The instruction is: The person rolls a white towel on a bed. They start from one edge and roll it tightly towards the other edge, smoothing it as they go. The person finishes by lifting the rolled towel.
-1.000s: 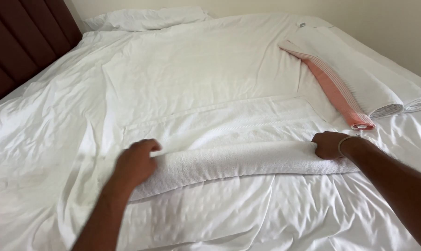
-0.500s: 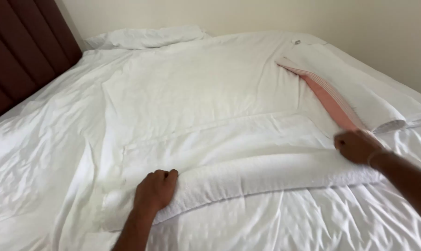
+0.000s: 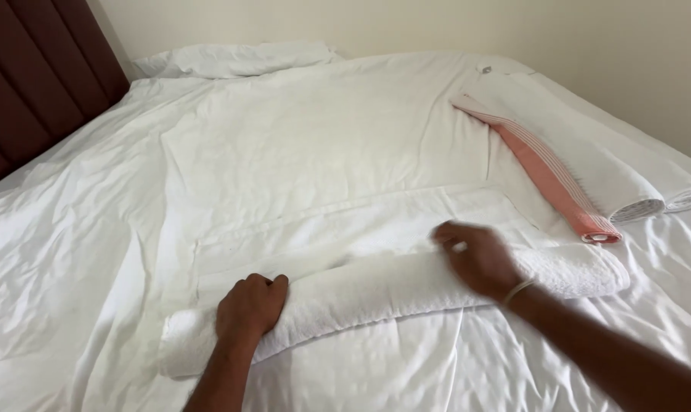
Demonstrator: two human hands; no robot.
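A white towel is pressed into a roll on a bed by two hands.

The rolled white towel (image 3: 391, 294) is laid across the near sheet (image 3: 71, 252), running from 8 o'clock to 3 o'clock. The left hand (image 3: 250, 307) is curled over its left part at 7 o'clock, fingers bent on the cloth. The right hand (image 3: 479, 259), blurred, is laid on the roll right of centre; its grip cannot be told. Beyond, at 2 o'clock, a pink rolled towel (image 3: 551, 179) and two white rolls (image 3: 628, 179) are seen side by side. A pillow (image 3: 239, 59) is seen at 11 o'clock.
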